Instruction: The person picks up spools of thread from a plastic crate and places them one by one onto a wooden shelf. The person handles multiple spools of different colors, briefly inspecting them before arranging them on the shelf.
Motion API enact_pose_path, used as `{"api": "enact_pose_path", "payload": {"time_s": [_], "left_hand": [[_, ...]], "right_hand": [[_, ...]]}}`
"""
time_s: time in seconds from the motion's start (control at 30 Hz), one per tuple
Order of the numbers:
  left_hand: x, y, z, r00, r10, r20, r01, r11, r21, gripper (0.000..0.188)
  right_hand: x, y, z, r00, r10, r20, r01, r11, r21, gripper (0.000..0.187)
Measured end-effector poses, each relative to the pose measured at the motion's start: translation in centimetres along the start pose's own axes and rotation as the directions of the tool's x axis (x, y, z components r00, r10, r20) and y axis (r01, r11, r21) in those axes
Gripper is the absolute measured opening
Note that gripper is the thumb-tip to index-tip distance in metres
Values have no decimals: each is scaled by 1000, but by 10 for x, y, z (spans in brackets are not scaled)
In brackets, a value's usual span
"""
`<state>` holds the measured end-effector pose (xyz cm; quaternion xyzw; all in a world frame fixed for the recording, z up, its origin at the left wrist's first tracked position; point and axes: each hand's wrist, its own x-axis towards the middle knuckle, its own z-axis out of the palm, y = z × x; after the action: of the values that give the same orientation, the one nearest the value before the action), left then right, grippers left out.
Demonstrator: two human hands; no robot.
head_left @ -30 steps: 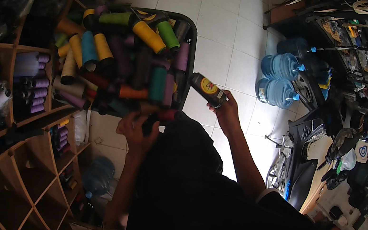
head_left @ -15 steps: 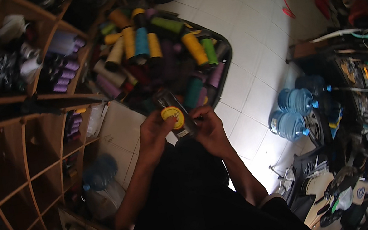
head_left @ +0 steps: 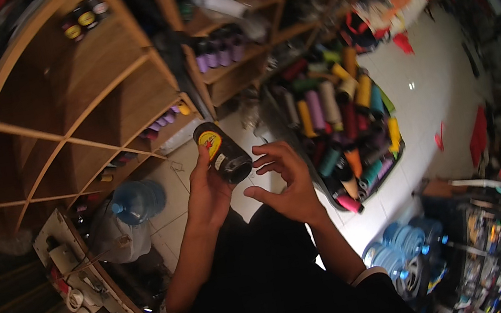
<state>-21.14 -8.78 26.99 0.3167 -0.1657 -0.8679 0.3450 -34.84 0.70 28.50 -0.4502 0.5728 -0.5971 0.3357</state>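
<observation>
A dark thread spool point(head_left: 222, 153) with a round yellow and red label and a shiny surface is held in my left hand point(head_left: 202, 193), tilted, its base toward my right hand. My right hand point(head_left: 287, 183) is beside that base, with fingers spread and curved and nothing between them. Ahead to the right, a dark bin point(head_left: 278, 124) on the floor is heaped with thread spools in many colours, among them a yellow spool point(head_left: 363, 92) and a lilac one point(head_left: 315, 110).
Wooden shelving point(head_left: 67, 136) with square compartments stands on the left, with dark spools point(head_left: 85, 17) at its top and purple spools point(head_left: 221, 53) in another unit. A blue water jug point(head_left: 140, 201) sits below it. More jugs point(head_left: 401, 241) and clutter lie at the right.
My view has turned left toward the shelving, so the bin now appears further right. My right hand has come off the spool and opened; the left still holds it, now tilted differently.
</observation>
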Motion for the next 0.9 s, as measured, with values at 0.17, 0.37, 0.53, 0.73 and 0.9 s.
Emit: {"api": "enact_pose_path", "payload": {"time_s": [0.17,0.37,0.53,0.73,0.9], "left_hand": [[-17,98,-58,985,167,-43,-170,980,-103,44],[-34,175,-97,953,301,-22,-301,944,-133,43],[-35,207,-114,965,248,82,-216,934,-286,45],[-34,231,-113,974,203,96,-144,893,-427,50],[-29,243,-116,974,199,111,-129,883,-452,52]], "right_hand": [[47,-5,119,982,-187,-7,185,977,-104,36],[77,-28,199,938,-341,58,346,927,-146,23],[97,-45,223,947,-311,76,314,949,-31,12],[111,-53,238,922,-340,186,335,940,62,12],[125,-55,243,885,-386,260,425,898,-114,26]]}}
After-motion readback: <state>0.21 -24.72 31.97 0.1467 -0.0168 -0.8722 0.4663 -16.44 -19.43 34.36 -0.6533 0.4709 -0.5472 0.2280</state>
